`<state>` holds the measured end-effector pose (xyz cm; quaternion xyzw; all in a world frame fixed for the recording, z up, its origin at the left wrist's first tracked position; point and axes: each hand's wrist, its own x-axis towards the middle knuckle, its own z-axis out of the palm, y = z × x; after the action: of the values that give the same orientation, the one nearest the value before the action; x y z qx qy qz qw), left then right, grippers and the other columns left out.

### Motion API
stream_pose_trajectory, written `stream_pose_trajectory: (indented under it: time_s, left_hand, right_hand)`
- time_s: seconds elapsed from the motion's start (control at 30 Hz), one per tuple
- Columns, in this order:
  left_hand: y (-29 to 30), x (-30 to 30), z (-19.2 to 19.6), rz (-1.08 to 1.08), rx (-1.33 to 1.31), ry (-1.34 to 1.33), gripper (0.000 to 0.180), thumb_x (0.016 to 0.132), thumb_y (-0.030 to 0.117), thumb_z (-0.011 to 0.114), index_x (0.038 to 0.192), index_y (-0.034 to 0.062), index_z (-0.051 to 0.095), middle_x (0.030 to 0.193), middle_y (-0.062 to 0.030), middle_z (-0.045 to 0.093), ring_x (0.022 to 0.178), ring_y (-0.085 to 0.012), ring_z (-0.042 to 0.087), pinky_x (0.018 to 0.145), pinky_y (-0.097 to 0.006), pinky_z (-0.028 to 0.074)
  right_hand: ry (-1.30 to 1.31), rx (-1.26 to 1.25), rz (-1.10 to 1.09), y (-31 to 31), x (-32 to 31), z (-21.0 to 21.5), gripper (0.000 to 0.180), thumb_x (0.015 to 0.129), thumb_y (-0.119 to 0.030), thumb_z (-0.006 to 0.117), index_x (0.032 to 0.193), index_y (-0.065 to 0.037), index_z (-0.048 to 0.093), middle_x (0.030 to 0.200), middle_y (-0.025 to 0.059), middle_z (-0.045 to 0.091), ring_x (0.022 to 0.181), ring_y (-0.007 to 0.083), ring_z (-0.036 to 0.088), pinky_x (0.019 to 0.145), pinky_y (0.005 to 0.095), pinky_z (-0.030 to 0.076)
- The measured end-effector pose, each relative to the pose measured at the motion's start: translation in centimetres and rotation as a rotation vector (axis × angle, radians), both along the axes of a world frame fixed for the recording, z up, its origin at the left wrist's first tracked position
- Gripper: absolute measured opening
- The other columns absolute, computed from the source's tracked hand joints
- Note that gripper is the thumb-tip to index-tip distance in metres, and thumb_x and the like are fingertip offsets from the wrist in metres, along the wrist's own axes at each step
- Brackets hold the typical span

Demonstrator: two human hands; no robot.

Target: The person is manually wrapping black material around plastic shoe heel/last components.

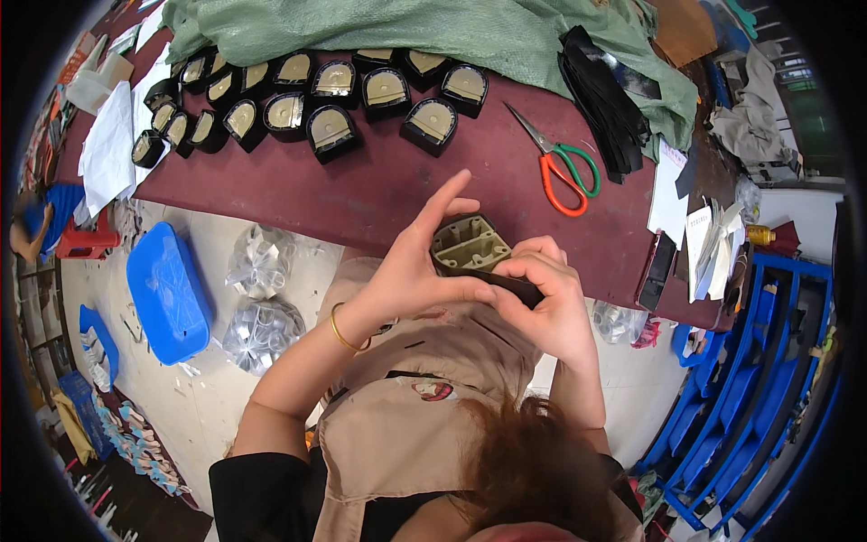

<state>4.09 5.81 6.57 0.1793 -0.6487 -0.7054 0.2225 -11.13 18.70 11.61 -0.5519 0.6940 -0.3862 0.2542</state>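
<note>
Above my lap, at the table's near edge, I hold a shoe heel (pixel 466 242), a tan plastic block with hollow compartments facing up and a dark covering around its side. My left hand (pixel 417 262) grips it from the left, thumb along the near side and index finger stretched upward. On the other side my right hand (pixel 549 291) pinches the dark covering at the heel's right end, fingers bent over the edge. Its fingertips partly hide that corner. Several black-covered heels (pixel 334 134) with tan faces stand grouped on the table beyond my hands.
Scissors (pixel 562 170) with red and green handles lie on the maroon table (pixel 271 194), beside black strips (pixel 603 108). Green woven sheeting (pixel 406 27) covers the far side. A blue tub (pixel 169 294) and bags of pale pieces (pixel 262 334) sit on the floor left; a blue rack (pixel 736 406) stands right.
</note>
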Motion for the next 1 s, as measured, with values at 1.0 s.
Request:
stream_pose_trajectory:
  time_s: [1.0]
  left_hand:
    - [-0.4, 0.2, 0.7, -0.083, -0.262, 0.154, 0.070, 0.065, 0.002, 0.075, 0.128, 0.0079, 0.045, 0.129, -0.0134, 0.046, 0.119, -0.0311, 0.049, 0.098, -0.037, 0.043]
  right_hand:
    - [-0.598, -0.133, -0.136, 0.1, 1.2, -0.9, 0.026, 0.069, 0.006, 0.078, 0.084, -0.001, 0.059, 0.082, 0.0030, 0.058, 0.074, 0.0089, 0.056, 0.070, 0.0231, 0.047]
